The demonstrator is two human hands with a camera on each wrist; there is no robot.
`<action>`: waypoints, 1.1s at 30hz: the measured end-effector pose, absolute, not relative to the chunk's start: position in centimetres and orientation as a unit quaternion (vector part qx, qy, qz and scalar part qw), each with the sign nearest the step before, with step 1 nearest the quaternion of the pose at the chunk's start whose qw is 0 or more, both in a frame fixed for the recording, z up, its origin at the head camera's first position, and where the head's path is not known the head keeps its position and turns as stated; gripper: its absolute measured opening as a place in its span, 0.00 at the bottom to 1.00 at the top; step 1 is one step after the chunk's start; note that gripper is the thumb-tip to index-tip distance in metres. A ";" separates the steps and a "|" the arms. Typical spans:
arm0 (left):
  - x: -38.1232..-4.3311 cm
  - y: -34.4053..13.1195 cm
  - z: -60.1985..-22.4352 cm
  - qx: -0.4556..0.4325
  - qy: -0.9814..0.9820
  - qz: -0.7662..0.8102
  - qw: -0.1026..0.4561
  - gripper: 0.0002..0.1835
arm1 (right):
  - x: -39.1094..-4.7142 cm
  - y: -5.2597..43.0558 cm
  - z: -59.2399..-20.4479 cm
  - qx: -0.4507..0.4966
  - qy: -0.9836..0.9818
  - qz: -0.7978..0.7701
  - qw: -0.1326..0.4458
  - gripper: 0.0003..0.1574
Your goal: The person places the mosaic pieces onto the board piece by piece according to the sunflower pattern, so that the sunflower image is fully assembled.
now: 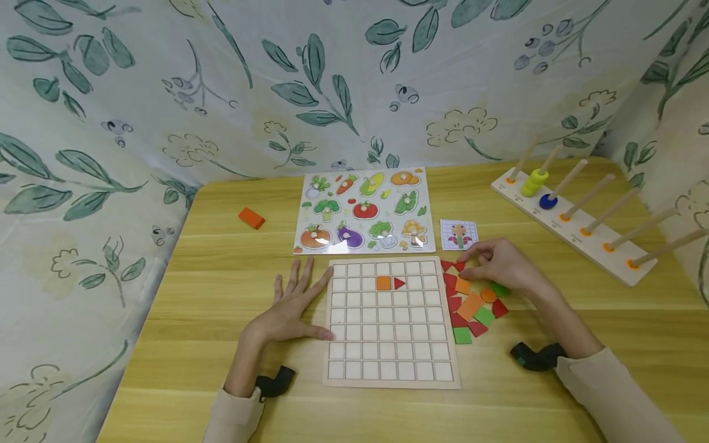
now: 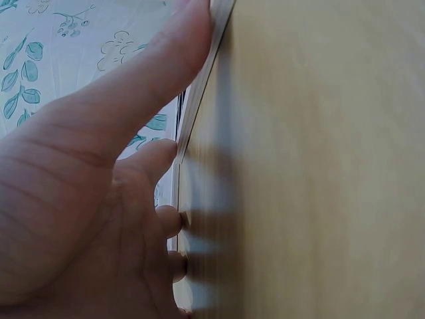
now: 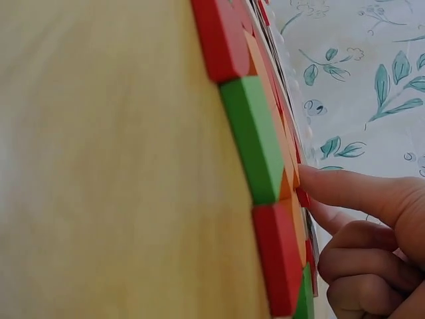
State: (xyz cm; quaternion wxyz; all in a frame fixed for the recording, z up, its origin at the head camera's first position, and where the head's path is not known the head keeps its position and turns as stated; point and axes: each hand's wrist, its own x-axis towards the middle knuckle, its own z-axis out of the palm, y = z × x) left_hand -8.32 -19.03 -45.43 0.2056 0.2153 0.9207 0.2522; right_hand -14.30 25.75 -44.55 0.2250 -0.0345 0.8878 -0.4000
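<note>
A wooden grid board (image 1: 392, 383) lies flat, with an orange square (image 1: 383, 283) and a red triangle (image 1: 399, 283) in neighbouring cells of its second row from the top. My left hand (image 1: 289, 306) is spread beside it, thumb and index finger touching its left edge. The left wrist view shows that edge (image 2: 199, 90) by the fingertips. Over loose red, orange and green pieces (image 1: 471, 306) right of the board is my right hand (image 1: 503, 264). Its thumb and index finger reach red pieces at the pile's top; whether they pinch one is unclear. The other fingers are curled (image 3: 362, 266).
A vegetable picture puzzle (image 1: 365, 231) lies behind the board, with a small pattern card (image 1: 458, 235) to its right. A peg rack (image 1: 576, 227) with yellow and blue rings stands at the back right. An orange block (image 1: 252, 218) lies at the back left.
</note>
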 end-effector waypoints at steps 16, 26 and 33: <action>-8.2 -19.1 -45.6 0.208 0.923 0.250 0.206 0.67 | -14.0 21.7 -42.7 -0.078 0.880 -0.417 0.213 0.18; -8.3 -19.1 -45.5 0.211 0.922 0.250 0.208 0.67 | -14.4 14.1 -43.2 -0.139 0.836 -0.471 0.246 0.13; -8.4 -19.0 -45.5 0.210 0.922 0.249 0.210 0.67 | -14.6 11.1 -43.9 -0.169 0.829 -0.470 0.251 0.10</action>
